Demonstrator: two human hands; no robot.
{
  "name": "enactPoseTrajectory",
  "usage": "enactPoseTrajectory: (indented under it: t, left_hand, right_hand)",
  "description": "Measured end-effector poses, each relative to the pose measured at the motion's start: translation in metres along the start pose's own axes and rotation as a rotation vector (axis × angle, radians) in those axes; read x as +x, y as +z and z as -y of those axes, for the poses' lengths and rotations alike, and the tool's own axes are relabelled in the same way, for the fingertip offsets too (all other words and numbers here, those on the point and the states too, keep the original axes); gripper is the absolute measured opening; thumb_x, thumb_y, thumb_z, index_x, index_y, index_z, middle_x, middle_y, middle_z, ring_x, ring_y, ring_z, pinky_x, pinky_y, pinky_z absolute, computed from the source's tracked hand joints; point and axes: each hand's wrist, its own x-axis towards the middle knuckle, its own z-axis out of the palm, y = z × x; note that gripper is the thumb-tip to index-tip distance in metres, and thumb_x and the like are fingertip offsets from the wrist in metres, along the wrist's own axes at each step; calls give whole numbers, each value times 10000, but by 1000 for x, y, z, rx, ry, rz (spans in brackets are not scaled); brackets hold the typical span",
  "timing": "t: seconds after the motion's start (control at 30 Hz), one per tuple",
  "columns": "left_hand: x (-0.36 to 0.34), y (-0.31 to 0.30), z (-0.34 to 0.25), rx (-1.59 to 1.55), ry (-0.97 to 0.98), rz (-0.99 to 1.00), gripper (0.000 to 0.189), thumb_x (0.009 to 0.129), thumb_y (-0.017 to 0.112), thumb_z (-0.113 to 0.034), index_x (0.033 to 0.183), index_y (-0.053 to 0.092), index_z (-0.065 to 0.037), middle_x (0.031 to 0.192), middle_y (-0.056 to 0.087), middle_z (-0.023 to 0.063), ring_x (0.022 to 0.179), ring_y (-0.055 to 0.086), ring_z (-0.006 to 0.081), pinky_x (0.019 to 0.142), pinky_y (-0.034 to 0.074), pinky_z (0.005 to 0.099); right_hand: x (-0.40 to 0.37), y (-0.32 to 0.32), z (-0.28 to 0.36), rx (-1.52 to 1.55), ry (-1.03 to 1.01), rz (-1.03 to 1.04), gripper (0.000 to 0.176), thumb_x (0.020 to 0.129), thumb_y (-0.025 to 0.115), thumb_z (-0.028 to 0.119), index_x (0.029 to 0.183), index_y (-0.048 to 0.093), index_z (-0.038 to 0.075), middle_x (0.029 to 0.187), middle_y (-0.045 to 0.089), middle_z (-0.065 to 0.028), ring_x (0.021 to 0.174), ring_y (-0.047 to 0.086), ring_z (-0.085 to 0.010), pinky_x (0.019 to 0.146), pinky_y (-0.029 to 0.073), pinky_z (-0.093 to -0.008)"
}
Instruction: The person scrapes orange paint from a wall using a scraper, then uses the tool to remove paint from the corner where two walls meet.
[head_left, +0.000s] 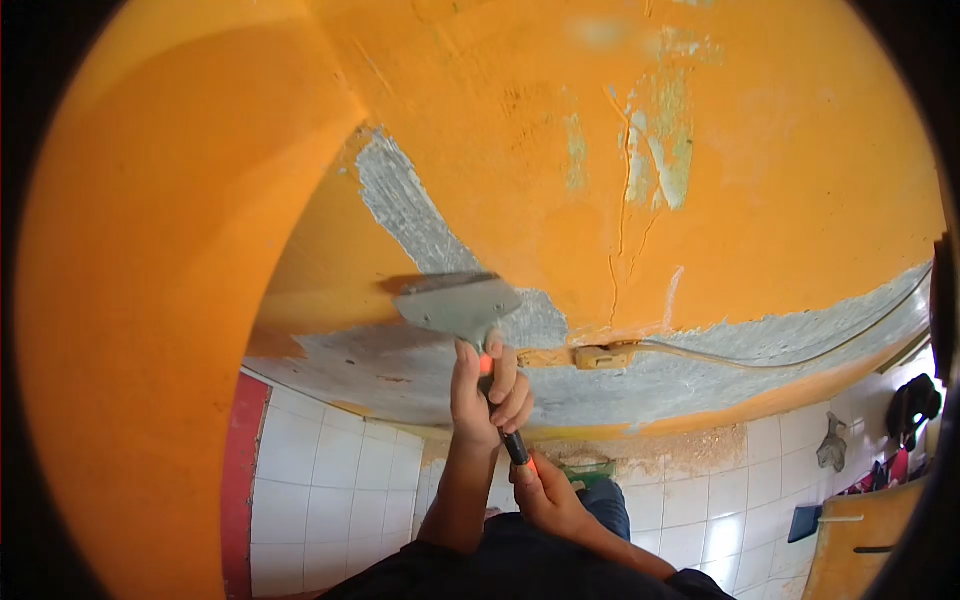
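A wide metal scraper point(458, 307) with a black and orange handle is held in both of my hands. My left hand point(490, 388) wraps the upper handle just below the blade, thumb and fingers around it. Lower down, my right hand point(545, 490) is closed around the handle's end. The blade lies over the orange wall point(480, 180), at the lower end of a bare grey strip point(405, 195) where paint is gone. Whether the blade's edge touches the wall cannot be made out.
A socket box point(605, 356) with a cable point(750, 358) is on the wall, right of the scraper. Cracked, peeling paint point(660, 165) shows higher up. White floor tiles point(690, 505) lie below, with debris point(695, 453) along the wall's foot. A wooden piece of furniture point(865, 545) stands at the lower right.
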Motion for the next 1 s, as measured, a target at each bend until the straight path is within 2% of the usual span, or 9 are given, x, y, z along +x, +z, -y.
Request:
enactPoseTrajectory:
  t: [0.07,0.13,0.23,0.37,0.43,0.6,0.77,0.87,1.0]
  left_hand:
    - [-1,-2,4,38,-7,-19,383,1016,277,-478,974,425,-128,570,325,-29,338,255,59,281,261,207]
    - [1,2,0,19,2,-10,380,1016,280,-476,982,427,-127,570,324,-29,339,257,60,282,261,209]
    - [2,10,-4,-22,28,26,373,1018,283,-466,1008,432,-123,571,325,-28,339,259,61,285,266,215]
    - [2,5,-1,-54,-24,60,374,1022,277,-456,1005,430,-114,572,332,-24,339,269,69,287,271,217]
    - [7,6,-4,-105,19,85,373,1023,275,-454,997,432,-116,566,333,-25,341,283,71,292,280,220]
    - [7,4,-3,-64,-10,144,347,1022,291,-444,985,435,-130,574,354,-28,362,314,77,328,311,218]
    - [14,14,-11,-81,81,136,381,1018,291,-462,964,447,-118,554,341,-28,358,314,77,317,324,234]
    - [7,7,-3,-32,19,92,384,1019,288,-462,974,449,-116,561,340,-26,357,310,77,321,328,224]
    - [13,20,-13,-63,66,100,386,1023,267,-459,997,444,-118,564,339,-28,352,292,69,320,323,223]
  right_hand:
    - [3,-1,-1,29,-16,-1,268,1013,425,296,927,494,52,654,450,29,584,421,-57,531,371,-244]
    - [1,1,-1,51,-111,36,314,1015,391,381,932,458,86,625,433,44,500,384,-33,457,321,-198]
    - [1,4,16,48,-109,64,325,1017,378,388,929,455,85,628,434,40,499,382,-39,458,321,-199]
    - [-6,2,1,99,-112,73,330,1018,374,388,924,450,81,626,435,39,497,380,-43,455,320,-201]
    - [0,2,9,38,-82,56,327,1019,372,381,923,445,77,625,426,44,502,382,-42,458,321,-200]
    - [0,4,13,33,-104,47,319,1020,377,374,927,447,77,626,422,45,512,387,-39,463,323,-198]
    - [0,3,24,19,-97,72,314,1018,386,374,928,449,79,634,426,43,516,385,-38,468,322,-199]
    - [-1,3,18,-30,-132,26,315,1017,386,375,932,449,78,639,424,45,518,381,-39,470,320,-200]
    - [-2,6,28,24,-101,65,323,1017,381,383,934,451,79,635,429,36,511,388,-48,464,319,-202]
